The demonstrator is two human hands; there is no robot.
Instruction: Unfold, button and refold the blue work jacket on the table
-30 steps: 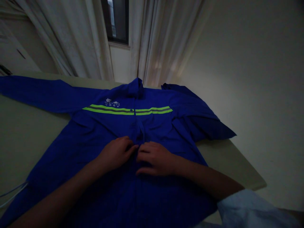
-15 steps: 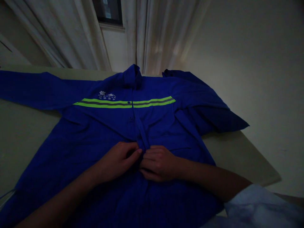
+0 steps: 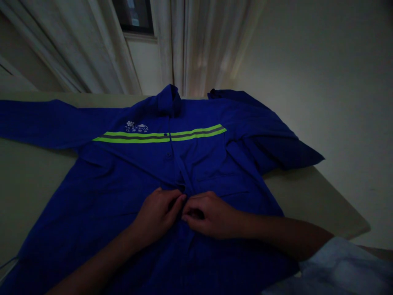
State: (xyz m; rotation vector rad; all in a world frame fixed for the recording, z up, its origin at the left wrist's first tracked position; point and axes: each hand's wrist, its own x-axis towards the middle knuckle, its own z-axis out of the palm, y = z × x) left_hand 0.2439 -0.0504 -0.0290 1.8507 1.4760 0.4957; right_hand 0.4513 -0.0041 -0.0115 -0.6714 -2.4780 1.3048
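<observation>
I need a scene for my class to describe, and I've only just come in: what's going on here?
A person's left hand and right hand meet at the front of a blue jacket and appear to pinch the cloth there. It is too dark to see what lies between the fingertips. The jacket is spread face up on a table, its collar away from the person, with a yellow-green stripe across the chest.

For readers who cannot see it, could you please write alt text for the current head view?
Left hand and right hand, close together, touch the front of a blue jacket with a lime stripe, spread on a table.
</observation>
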